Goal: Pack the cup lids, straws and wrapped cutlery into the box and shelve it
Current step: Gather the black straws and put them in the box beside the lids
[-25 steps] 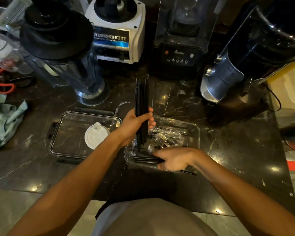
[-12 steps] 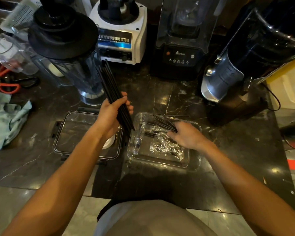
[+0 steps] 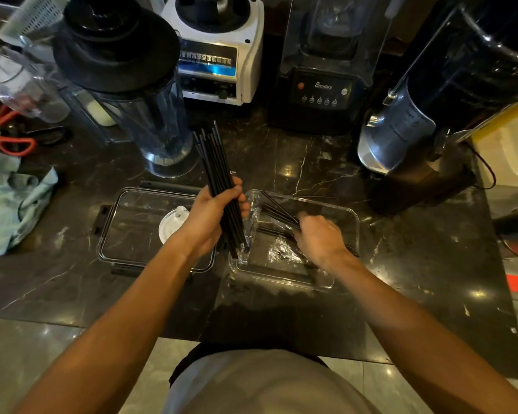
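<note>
My left hand (image 3: 211, 216) grips a bundle of black straws (image 3: 217, 171), held nearly upright between the two clear containers. Inside the clear plastic box (image 3: 346, 216), my right hand (image 3: 320, 237) is closed on a few more black straws (image 3: 277, 210) that fan out toward the box's far left corner. Wrapped cutlery (image 3: 281, 252) in crinkled clear film lies on the box floor under that hand. To the left lies the box's clear lid (image 3: 126, 231), with a white cup lid (image 3: 171, 224) resting in it, partly hidden by my left wrist.
Along the back of the dark marble counter stand a blender jug (image 3: 144, 121), a white blender base (image 3: 219, 52), a black blender (image 3: 323, 88) and a silver machine (image 3: 401, 130). Orange-handled scissors (image 3: 12, 141) and a green cloth (image 3: 9, 201) lie at the left. The counter's front edge is close to my body.
My left hand has carried the straw bundle right, from over the lid toward the box edge, and tilted it more upright. My right hand stays in the box gripping loose straws.
</note>
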Tool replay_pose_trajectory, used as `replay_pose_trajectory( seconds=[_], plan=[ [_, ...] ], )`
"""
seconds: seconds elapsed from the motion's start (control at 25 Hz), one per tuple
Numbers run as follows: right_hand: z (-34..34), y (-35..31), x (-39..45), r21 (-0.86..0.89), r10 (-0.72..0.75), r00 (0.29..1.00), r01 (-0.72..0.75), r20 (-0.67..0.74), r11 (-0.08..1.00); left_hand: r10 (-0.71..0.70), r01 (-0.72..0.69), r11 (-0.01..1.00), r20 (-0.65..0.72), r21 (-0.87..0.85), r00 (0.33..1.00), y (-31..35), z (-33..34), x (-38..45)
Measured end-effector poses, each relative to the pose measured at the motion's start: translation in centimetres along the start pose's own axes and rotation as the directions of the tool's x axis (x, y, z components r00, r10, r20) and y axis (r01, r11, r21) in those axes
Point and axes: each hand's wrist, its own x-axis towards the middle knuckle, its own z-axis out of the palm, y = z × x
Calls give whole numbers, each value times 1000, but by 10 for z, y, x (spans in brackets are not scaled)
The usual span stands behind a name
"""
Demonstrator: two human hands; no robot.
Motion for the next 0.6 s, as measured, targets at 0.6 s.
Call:
replay_pose_trajectory(
  seconds=[0.6],
  plan=[
    [11,1,-6,-1,49,999,-49,6,999,-7,6,1000,39,26,999,2,2,-2]
  ],
)
